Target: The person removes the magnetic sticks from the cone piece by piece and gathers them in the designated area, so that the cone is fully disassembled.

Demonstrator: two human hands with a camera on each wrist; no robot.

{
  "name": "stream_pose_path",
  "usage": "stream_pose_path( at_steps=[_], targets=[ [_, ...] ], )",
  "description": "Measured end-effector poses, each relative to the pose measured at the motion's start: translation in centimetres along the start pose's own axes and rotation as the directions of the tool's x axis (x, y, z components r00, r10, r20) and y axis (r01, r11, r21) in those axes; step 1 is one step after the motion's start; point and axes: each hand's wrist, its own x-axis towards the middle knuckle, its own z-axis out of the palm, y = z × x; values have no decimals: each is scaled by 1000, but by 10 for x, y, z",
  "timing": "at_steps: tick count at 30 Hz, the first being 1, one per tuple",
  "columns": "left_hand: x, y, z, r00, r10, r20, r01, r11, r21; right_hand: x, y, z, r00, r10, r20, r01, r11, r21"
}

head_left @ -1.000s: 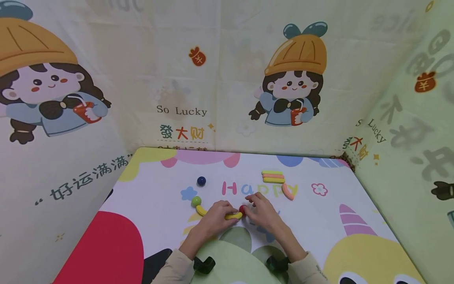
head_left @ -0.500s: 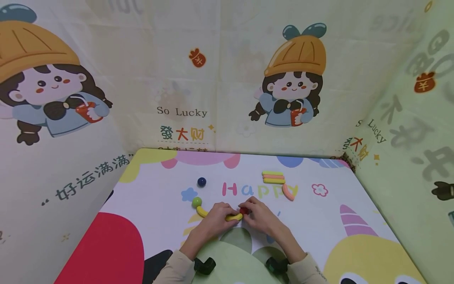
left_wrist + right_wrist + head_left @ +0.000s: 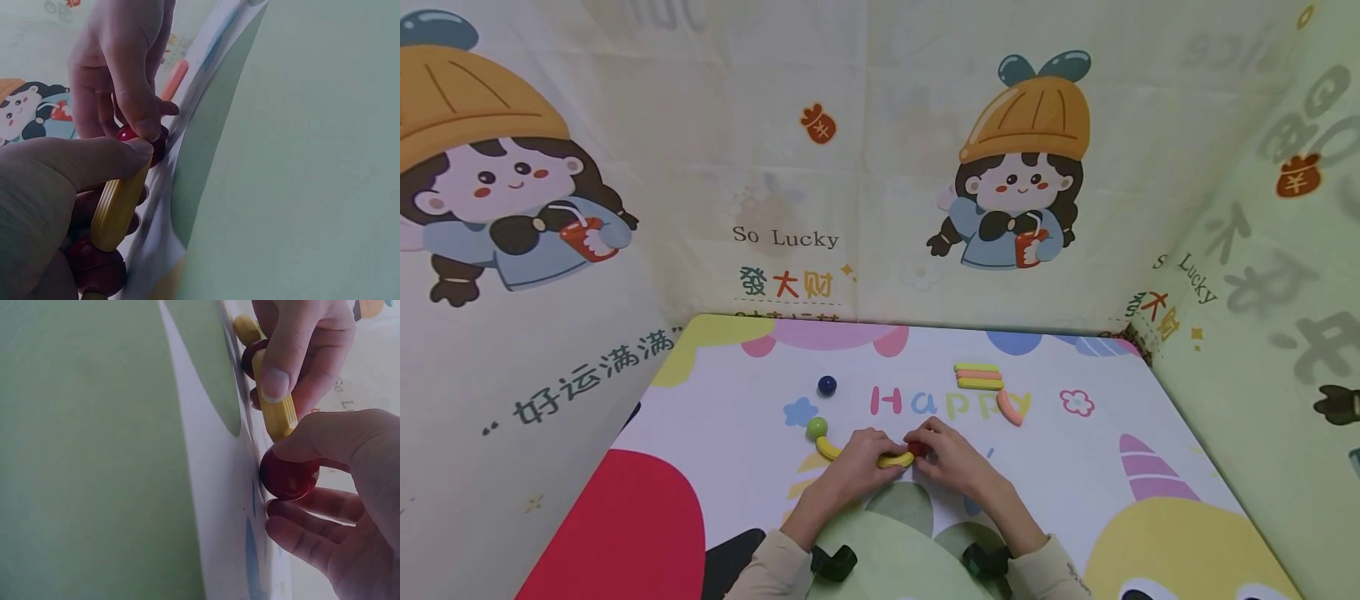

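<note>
Writing first. The backdrop cloth reads "So Lucky" at centre, with three Chinese characters below it, "發大财"; the same "So Lucky" and characters repeat at right on the side panel. At lower left of the backdrop, quoted Chinese characters run diagonally, "好运满满". The table mat carries "Happy" in coloured letters at its middle.

Counts on the mat:
- one dark blue ball, alone, upper left of the hands
- one green ball, touching the far end of a curved yellow stick
- three straight sticks stacked flat, green, orange, yellow, upper right of the hands
- one orange stick just below that stack, tilted
- two cartoon girls in orange hats printed on the backdrop.

Left hand: fingers curled round a ribbed yellow stick, thumb pressed along it; the left wrist view shows a dark red ball at the stick's near end, under the palm.

Right hand: thumb and fingers pinch a red ball, which sits at the free end of the yellow stick, touching it, low on the mat at centre frame, just below "Happy".

Both sleeves are cream; a black strap mount shows at each wrist.
</note>
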Motion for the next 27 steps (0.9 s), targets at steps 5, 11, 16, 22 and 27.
stream_pose_path(
  at_steps=[5, 11, 16, 22, 27],
  targets=[
    [0, 2, -1, 1000, -18, 10, 18, 1000, 8, -1, 0, 0, 998, 59, -9, -59, 998, 14],
    [0, 4, -2, 999, -24, 25, 23, 999, 30, -2, 0, 0, 995, 96, -32, -95, 995, 5],
    [1, 5, -2, 999, -32, 30, 30, 999, 40, -2, 0, 0, 995, 99, -33, -98, 995, 7],
    [1, 7, -3, 999, -34, 30, 33, 999, 31, -1, -1, -2, 994, 105, -23, -105, 994, 6],
    [1, 6, -3, 999, -30, 21, 29, 999, 31, 0, 2, -3, 994, 102, -29, -103, 995, -3]
  ],
)
